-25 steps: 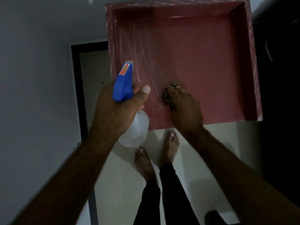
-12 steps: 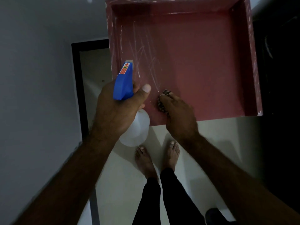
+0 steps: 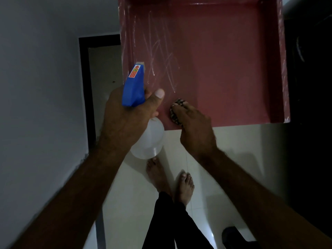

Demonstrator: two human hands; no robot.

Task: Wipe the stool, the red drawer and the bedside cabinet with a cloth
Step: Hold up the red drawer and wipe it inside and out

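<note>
The red drawer [image 3: 224, 56] stands pulled out at the top of the head view, its inside bottom streaked with wet wipe marks. My right hand [image 3: 195, 126] presses a small patterned cloth [image 3: 177, 112] against the drawer's floor near the front left corner, fingers curled over it. My left hand [image 3: 125, 119] grips a spray bottle [image 3: 142, 112] with a blue trigger head and a clear body, held just left of the drawer's front edge. Most of the cloth is hidden under my fingers.
A grey wall [image 3: 39, 87] runs down the left with a black skirting strip [image 3: 84, 87]. My bare feet [image 3: 170, 178] stand on a pale tiled floor [image 3: 233, 150] below the drawer. Dark furniture [image 3: 310, 87] fills the right side. A dark object [image 3: 231, 234] lies low right.
My right hand slid the cloth leftward along the drawer's front area, then a little back to the right. The spray bottle hand has held almost still.
</note>
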